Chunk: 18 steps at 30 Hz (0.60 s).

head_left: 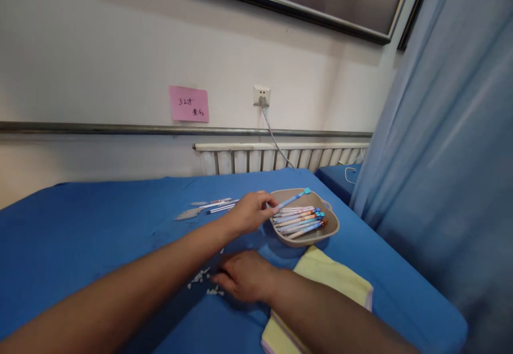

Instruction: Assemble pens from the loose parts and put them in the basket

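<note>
My left hand [250, 213] pinches the lower end of a light blue pen [292, 200] with a turquoise top, tilted over the bin's left side. Beneath it, a beige oval bin [331, 226] holds several similar pens [298, 222] lying together. My right hand [247, 276] is low over the blue sheet, its fingers curled beside small white pieces [200, 276] that look like caps or tips. Whether anything is between those fingers is hidden. Behind my left hand lie several loose pen parts [208, 208], pale barrels and thin refills.
A folded yellow cloth [334, 272] lies under my right forearm. The blue-covered bed [120, 215] meets a white radiator [248, 160] at the wall. A cord [276, 140] hangs from the wall socket [262, 96]. On the right hangs a blue curtain [441, 129].
</note>
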Each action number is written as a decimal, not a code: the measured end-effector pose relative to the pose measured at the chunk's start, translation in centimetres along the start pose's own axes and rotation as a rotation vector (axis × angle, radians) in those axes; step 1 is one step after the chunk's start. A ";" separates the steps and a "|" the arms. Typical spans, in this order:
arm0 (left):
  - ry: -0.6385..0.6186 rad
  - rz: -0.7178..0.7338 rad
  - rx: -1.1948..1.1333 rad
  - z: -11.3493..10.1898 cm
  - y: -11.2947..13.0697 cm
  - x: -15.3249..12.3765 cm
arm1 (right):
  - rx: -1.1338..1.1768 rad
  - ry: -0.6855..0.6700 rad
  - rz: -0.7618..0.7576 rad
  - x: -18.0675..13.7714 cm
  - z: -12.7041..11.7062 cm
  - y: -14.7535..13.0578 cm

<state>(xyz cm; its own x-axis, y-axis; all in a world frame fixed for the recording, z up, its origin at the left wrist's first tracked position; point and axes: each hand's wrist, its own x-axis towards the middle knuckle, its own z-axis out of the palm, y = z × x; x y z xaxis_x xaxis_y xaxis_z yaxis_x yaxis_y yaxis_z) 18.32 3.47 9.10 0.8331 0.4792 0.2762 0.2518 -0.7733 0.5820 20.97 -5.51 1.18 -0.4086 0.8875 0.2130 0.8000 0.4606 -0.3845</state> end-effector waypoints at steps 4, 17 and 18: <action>-0.152 0.020 0.220 2.9 1.1 3.2 | -0.006 -0.033 -0.054 -0.3 0.0 0.0; -0.267 -0.052 0.514 7.4 -0.1 7.5 | 0.133 -0.043 -0.014 0.0 -0.4 0.6; -0.267 -0.057 0.520 7.5 -0.1 7.5 | 0.139 -0.044 -0.016 0.0 -0.4 0.7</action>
<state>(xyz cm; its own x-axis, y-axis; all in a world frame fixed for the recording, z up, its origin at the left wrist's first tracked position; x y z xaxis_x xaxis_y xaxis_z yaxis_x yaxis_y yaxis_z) 28.25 4.01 5.34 0.8892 0.4573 0.0139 0.4525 -0.8836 0.1202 21.66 -5.20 1.27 -0.4421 0.8784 0.1815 0.7262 0.4693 -0.5024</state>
